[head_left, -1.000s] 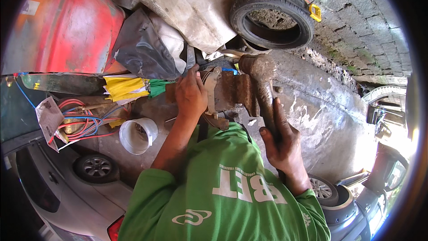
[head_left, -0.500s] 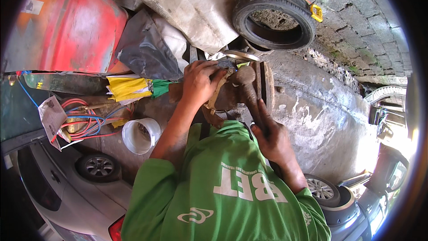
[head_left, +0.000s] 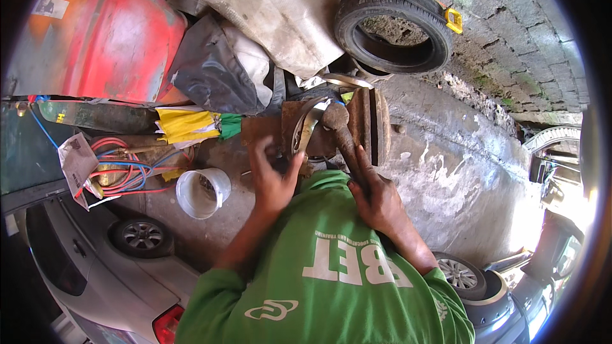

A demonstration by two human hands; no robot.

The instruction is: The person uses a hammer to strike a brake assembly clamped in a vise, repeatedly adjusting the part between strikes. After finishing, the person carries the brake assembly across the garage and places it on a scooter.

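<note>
In a green shirt at six o'clock, you work with both hands; clock directions run from the curved metal piece, just past your fingers. Your right hand, between four and five o'clock, has its grip clamped around the handle of a hammer, whose rounded head sits at two o'clock by the piece's upper end; whether metal touches metal, you cannot tell from here. Your left hand, at seven o'clock, has its grip apart, fingers blurred, thumb near the piece's lower end, contact unclear.

The piece stands tilted beside a rusty metal block at three o'clock. With no firm hold visible from your left hand, the piece could skid or tip under a blow. A glancing hit off its curved edge could carry the hammer toward your thumb, the likeliest injury here.

Farther out, a white bucket stands at eight o'clock and a yellow cloth lies at nine. Beyond them, a tyre rests at one o'clock, and a silver car is parked at eight.
</note>
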